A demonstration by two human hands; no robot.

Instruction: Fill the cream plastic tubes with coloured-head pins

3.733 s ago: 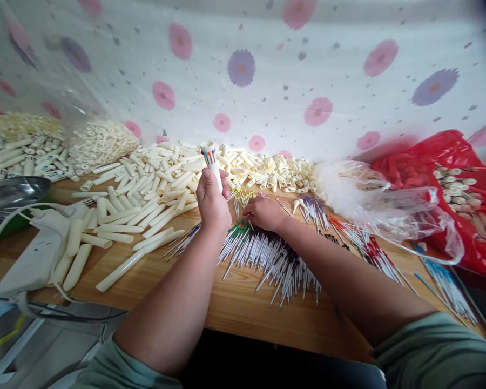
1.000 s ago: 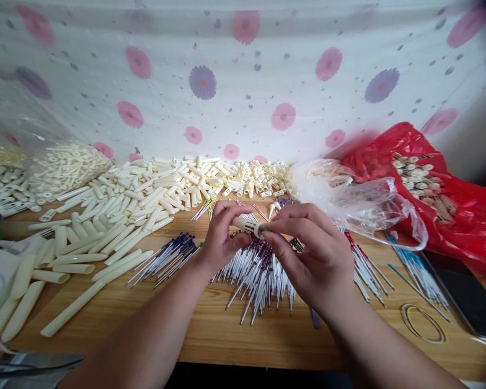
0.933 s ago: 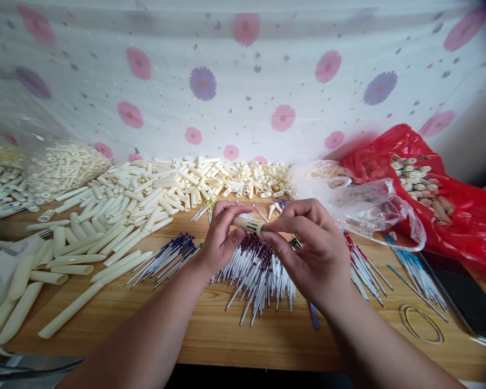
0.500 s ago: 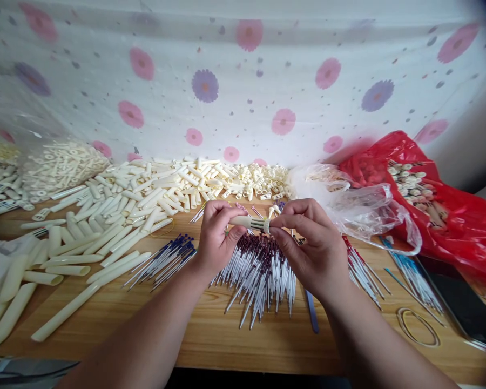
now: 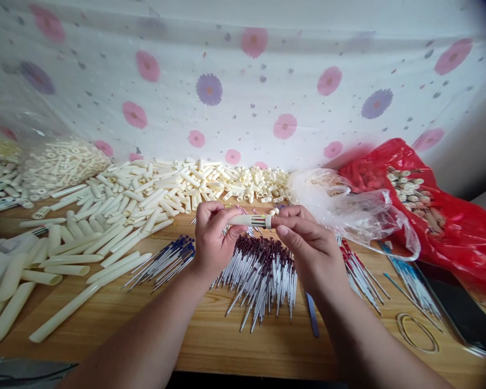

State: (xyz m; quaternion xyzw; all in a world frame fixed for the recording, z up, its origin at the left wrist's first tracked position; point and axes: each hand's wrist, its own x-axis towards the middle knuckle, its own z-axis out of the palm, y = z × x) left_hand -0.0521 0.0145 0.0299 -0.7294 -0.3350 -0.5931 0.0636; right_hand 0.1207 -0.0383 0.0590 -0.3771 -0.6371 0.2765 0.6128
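Surface: a wooden table [image 5: 222, 348] with visible grain, bearing a heap of maroon-topped refills [image 5: 263, 265], taken as reference. Blue-topped refills [image 5: 162, 262] lie left of the heap; red-topped refills [image 5: 360, 278] lie to its right. Cream tubes [image 5: 157, 186] are piled beyond it and to the left. A clear plastic bag [image 5: 364, 210] and a red bag [image 5: 465, 232] holding pale parts stand beyond it on the right. A dark flat device [image 5: 457, 308] lies far right of it.

Room: a white cloth [image 5: 162, 108] printed with pink and purple flowers hangs behind the heap.

Work item: one pen [image 5: 249, 220], held nearly level above the heap's far edge. The left hand [image 5: 213, 235] is closed around its barrel. The right hand [image 5: 311, 246] has fingertips at its slotted end; pinching or merely pressing cannot be determined.

Markings: whether the pen bears lettering cannot be determined at this size.
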